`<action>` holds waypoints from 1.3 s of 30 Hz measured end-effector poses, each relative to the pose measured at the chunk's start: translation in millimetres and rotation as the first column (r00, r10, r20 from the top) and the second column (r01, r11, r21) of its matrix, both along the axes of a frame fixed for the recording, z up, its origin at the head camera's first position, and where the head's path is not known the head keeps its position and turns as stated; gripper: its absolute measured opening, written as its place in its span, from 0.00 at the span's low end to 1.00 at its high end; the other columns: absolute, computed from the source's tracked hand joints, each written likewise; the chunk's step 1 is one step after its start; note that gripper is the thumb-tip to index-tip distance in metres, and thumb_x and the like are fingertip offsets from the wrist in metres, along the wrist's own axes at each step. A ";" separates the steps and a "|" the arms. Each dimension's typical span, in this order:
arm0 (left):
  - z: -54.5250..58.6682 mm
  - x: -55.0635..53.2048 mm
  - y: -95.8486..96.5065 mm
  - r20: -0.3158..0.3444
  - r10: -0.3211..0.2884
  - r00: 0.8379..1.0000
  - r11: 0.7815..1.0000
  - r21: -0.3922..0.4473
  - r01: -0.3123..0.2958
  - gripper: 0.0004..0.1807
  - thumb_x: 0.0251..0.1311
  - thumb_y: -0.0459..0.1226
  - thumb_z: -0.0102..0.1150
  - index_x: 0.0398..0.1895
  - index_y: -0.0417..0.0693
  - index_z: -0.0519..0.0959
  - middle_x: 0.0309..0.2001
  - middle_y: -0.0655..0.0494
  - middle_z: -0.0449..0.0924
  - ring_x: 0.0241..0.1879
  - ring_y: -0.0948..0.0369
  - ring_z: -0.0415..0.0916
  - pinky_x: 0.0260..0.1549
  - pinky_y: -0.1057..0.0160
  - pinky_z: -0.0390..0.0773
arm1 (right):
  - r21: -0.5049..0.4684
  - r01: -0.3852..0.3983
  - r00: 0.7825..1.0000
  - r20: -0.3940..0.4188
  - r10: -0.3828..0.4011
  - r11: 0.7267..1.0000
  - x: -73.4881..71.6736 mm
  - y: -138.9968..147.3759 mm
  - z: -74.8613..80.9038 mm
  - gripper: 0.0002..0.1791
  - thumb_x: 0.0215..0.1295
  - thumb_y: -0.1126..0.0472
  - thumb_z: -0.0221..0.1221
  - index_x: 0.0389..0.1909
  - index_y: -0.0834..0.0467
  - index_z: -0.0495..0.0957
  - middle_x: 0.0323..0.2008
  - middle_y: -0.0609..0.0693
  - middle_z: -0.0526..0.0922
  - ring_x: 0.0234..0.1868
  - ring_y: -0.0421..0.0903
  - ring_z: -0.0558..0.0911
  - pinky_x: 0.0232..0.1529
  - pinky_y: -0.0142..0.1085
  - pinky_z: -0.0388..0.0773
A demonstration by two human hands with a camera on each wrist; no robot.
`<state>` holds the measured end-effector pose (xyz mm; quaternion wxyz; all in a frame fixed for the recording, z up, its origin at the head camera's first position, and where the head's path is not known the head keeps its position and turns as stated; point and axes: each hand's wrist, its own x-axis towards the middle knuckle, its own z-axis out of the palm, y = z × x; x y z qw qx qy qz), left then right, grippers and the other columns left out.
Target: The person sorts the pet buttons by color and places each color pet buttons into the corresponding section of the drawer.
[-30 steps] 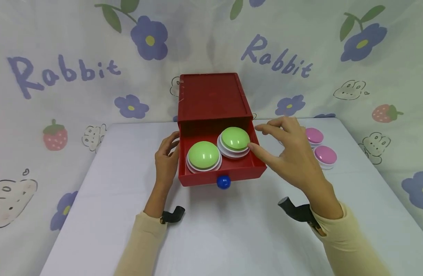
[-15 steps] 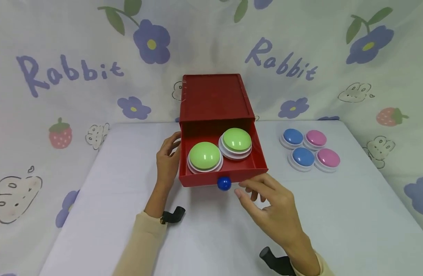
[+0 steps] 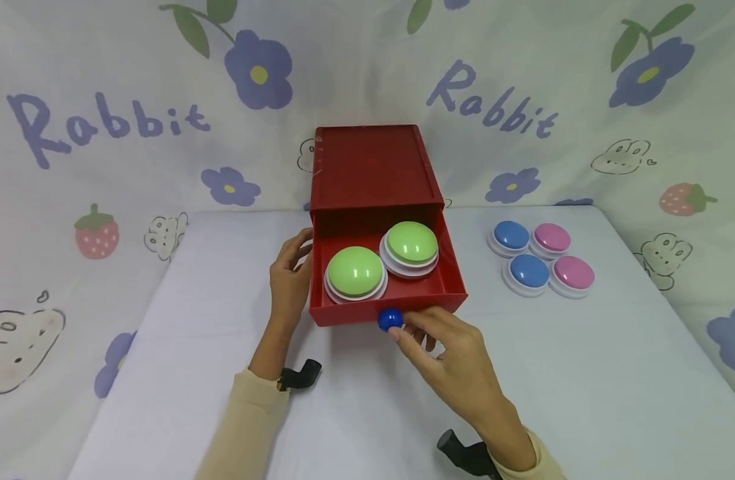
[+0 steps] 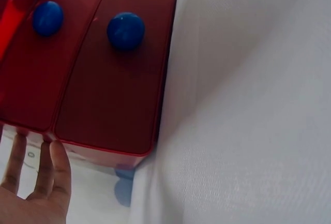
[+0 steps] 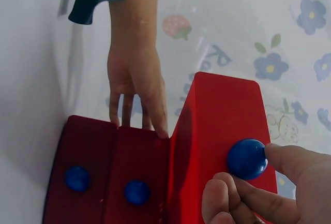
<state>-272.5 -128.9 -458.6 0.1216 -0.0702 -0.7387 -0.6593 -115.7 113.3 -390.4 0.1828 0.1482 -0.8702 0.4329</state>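
A red drawer cabinet (image 3: 370, 167) stands against the back cloth, its top drawer (image 3: 427, 305) pulled out. Inside lie two green dome push buttons (image 3: 354, 271) on white bases, one front left, one farther back right. My right hand (image 3: 454, 363) pinches the drawer's round blue knob (image 5: 247, 159) between thumb and bent fingers. On the cabinet's left side rests my left hand (image 3: 290, 287); in the left wrist view its fingers (image 4: 45, 175) are stretched out, fingertips right at the cabinet wall. Below, two more drawers with blue knobs (image 4: 126, 30) are closed.
To the right on the white table (image 3: 631, 373) stand two blue push buttons (image 3: 530, 271) and two pink ones (image 3: 574, 273), grouped closely. A patterned cloth (image 3: 367, 60) hangs directly behind the cabinet.
My right hand has come from the drawer's right side down and left to the blue knob, and its fingers have closed on it. My left hand and the drawer have stayed put.
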 end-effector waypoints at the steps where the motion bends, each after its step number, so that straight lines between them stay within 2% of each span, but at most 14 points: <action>1: -0.8 0.3 0.4 -0.001 0.000 1.000 1.000 0.005 0.000 0.24 0.70 0.45 0.59 0.68 0.62 0.74 0.62 0.60 0.74 0.61 0.59 0.73 0.57 0.59 0.77 | -0.001 0.002 1.000 0.001 -0.002 1.000 0.0 -0.2 -0.7 0.14 0.59 0.55 0.72 0.45 0.53 0.86 0.36 0.35 0.81 0.32 0.33 0.78 0.31 0.29 0.83; 5: -2.1 0.3 1.3 -0.008 -0.002 1.000 1.000 0.012 0.002 0.24 0.70 0.44 0.59 0.68 0.61 0.74 0.62 0.61 0.74 0.61 0.60 0.73 0.58 0.59 0.77 | -0.008 -0.006 0.999 -0.036 0.006 1.000 -0.8 -0.6 -3.4 0.14 0.59 0.56 0.72 0.45 0.54 0.86 0.36 0.36 0.81 0.32 0.33 0.78 0.31 0.30 0.83; 10: -4.0 2.2 1.4 -0.029 -0.002 1.000 1.000 0.014 0.002 0.23 0.69 0.48 0.59 0.67 0.64 0.75 0.61 0.62 0.74 0.61 0.60 0.73 0.58 0.59 0.77 | -0.019 -0.021 0.997 -0.073 0.020 1.000 -2.9 -0.1 -7.2 0.13 0.58 0.59 0.73 0.44 0.56 0.87 0.35 0.38 0.82 0.31 0.34 0.77 0.30 0.30 0.82; 18: -8.7 -0.7 2.2 -0.043 -0.018 0.999 1.000 0.025 0.019 0.23 0.69 0.47 0.60 0.67 0.64 0.75 0.61 0.61 0.74 0.61 0.59 0.73 0.57 0.61 0.78 | -0.001 -0.007 0.996 -0.089 0.007 1.000 -19.4 -1.1 -3.8 0.13 0.58 0.59 0.73 0.43 0.60 0.86 0.33 0.42 0.82 0.31 0.36 0.76 0.29 0.30 0.81; 26: -8.1 -0.8 4.4 -0.044 0.006 0.999 1.000 0.012 -0.006 0.23 0.70 0.43 0.59 0.67 0.61 0.76 0.61 0.61 0.75 0.60 0.60 0.74 0.55 0.63 0.79 | -0.017 -0.013 0.994 -0.107 0.011 1.000 -32.3 -0.3 -4.7 0.12 0.60 0.58 0.71 0.42 0.60 0.86 0.33 0.42 0.82 0.31 0.37 0.76 0.29 0.31 0.80; 32: -1.8 0.9 7.4 -0.031 0.023 0.999 1.000 0.008 -0.022 0.23 0.71 0.37 0.57 0.68 0.53 0.74 0.62 0.56 0.75 0.60 0.58 0.74 0.54 0.65 0.79 | -0.038 -0.013 0.994 -0.106 0.009 0.999 -35.3 0.5 -2.9 0.12 0.59 0.58 0.72 0.41 0.60 0.87 0.32 0.42 0.82 0.31 0.38 0.76 0.30 0.32 0.79; 39: 25.6 18.6 11.9 -0.028 0.029 0.999 0.999 -0.022 -0.029 0.23 0.71 0.34 0.55 0.69 0.43 0.73 0.62 0.50 0.74 0.60 0.55 0.74 0.54 0.65 0.79 | -0.058 -0.029 0.994 -0.103 0.022 0.998 -38.0 -1.4 -3.2 0.13 0.60 0.58 0.72 0.42 0.60 0.87 0.33 0.42 0.82 0.32 0.38 0.76 0.30 0.32 0.80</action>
